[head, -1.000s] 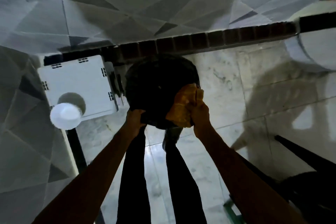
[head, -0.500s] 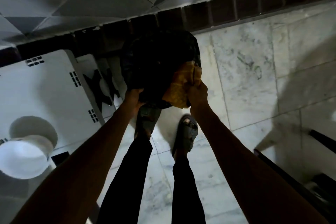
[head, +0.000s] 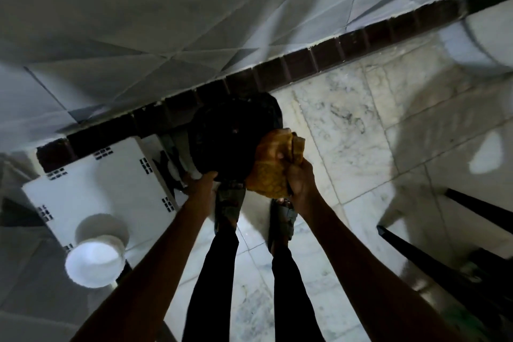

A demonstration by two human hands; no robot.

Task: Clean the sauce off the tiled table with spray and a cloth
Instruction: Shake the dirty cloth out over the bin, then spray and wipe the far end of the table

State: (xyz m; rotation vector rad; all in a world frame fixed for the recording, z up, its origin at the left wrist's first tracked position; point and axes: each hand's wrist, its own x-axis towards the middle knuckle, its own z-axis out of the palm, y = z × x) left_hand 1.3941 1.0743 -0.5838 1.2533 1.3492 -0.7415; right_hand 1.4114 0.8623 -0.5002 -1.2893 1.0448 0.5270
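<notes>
A crumpled orange-yellow cloth [head: 273, 165] is gripped in my right hand [head: 299, 179], held over the right rim of a dark round bin lined with a black bag [head: 230, 137]. My left hand [head: 201, 182] grips the bin's near rim at the lower left. The bin stands on the floor against the wall, just beyond my feet. No spray bottle and no tiled table top show in this view.
A white plastic stool [head: 94, 183] stands left of the bin, with a white cup [head: 94, 264] on its near corner. A dark brick-like skirting [head: 327, 53] runs along the wall. Marble floor [head: 361, 141] lies to the right; dark bars [head: 444, 255] cross the lower right.
The camera view has swung and tilted, so the bin and stool shift in frame. Both hands keep their holds on the bin rim and the cloth.
</notes>
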